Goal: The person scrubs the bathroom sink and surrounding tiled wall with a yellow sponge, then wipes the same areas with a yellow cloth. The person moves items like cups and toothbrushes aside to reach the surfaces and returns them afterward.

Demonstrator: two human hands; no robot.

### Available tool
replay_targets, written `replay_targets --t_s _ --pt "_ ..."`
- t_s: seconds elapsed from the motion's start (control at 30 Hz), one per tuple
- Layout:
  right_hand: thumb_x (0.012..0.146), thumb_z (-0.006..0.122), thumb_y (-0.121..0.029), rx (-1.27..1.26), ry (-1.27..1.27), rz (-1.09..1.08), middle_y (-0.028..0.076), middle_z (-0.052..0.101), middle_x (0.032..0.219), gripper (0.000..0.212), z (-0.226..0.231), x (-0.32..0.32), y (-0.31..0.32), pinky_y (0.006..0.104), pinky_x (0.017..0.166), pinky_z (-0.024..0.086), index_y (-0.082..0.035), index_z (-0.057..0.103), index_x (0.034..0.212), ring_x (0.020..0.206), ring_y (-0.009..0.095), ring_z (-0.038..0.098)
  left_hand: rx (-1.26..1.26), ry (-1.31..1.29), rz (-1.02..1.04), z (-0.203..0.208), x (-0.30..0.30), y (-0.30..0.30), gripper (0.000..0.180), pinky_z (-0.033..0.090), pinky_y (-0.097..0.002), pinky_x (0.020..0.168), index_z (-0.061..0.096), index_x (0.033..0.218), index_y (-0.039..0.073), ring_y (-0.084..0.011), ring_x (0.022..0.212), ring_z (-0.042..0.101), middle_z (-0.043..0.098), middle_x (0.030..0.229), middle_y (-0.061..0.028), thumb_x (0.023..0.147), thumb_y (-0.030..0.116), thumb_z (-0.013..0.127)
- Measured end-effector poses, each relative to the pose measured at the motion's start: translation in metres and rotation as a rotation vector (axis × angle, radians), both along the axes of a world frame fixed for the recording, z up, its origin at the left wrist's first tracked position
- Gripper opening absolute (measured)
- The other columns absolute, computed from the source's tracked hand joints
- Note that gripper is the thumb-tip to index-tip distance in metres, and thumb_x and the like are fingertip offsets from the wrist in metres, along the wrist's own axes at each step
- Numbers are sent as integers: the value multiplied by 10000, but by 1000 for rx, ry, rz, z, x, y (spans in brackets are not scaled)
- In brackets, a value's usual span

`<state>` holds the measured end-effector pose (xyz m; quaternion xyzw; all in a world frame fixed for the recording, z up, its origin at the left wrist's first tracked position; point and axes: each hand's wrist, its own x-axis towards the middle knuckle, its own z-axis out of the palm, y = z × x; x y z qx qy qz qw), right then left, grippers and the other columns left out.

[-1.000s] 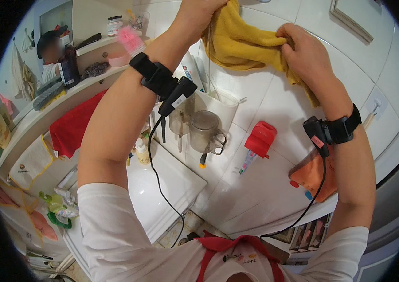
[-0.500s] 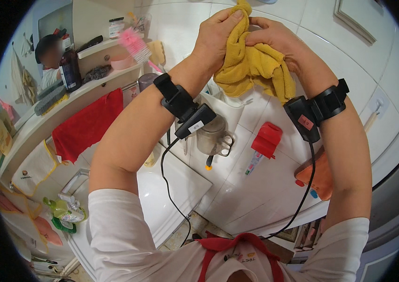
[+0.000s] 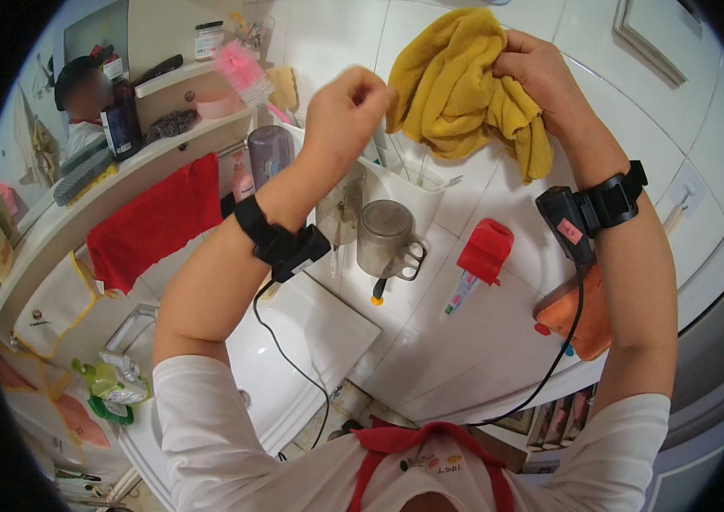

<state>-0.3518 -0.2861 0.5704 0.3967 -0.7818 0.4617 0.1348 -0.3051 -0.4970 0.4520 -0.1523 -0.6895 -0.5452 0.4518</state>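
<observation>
A crumpled yellow cloth [image 3: 451, 94] hangs in the air over the white tiled counter, at the top of the view. My right hand [image 3: 541, 77] is closed on its right side, with thumb and fingers pinching the fabric. At the cloth's left edge, my left hand [image 3: 345, 115] is curled closed, its fingertips pinched against the fabric and slightly blurred. Each wrist wears a black strapped device with a cable. Beneath my hands stand a grey translucent mug [image 3: 385, 239] and a white holder [image 3: 417, 200] with toothbrush-like sticks in it.
A red-capped tube [image 3: 483, 252] lies on the counter, with an orange cloth [image 3: 579, 316] to its right. On the left are a white sink [image 3: 319, 333], a hanging red cloth [image 3: 157, 222], a shelf with a dark bottle [image 3: 121, 119] and a pink brush [image 3: 243, 72], and a green bottle [image 3: 115, 381].
My left hand has moved left and down from the cloth's top to its left edge. The cloth has spread out wider. My right hand has shifted slightly right.
</observation>
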Motion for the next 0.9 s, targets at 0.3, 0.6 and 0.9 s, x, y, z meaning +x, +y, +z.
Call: replay_targets --t_s 0.3,0.6,0.9 --pt "759 533 -30 -97 -95 58 59 623 895 276 3 4 -5 233 690 512 27 612 1017 755 123 609 -581 -347 280 -17 7 20 317 491 -383 630 689 832 50 -327 670 624 644 714 -162 765 354 631" --pt "792 557 -45 -128 178 8 31 623 898 216 18 9 24 204 679 489 -18 633 993 752 94 591 -694 -322 294 -25 -14 20 228 480 -415 627 682 800 47 -356 674 606 623 709 -181 749 266 648" --pt "836 586 -106 -269 525 -200 17 633 931 182 43 37 78 205 737 487 -60 659 996 832 90 595 -775 -224 322 -29 -19 21 158 485 -425 637 681 765 44 -358 660 604 624 712 -175 744 192 628"
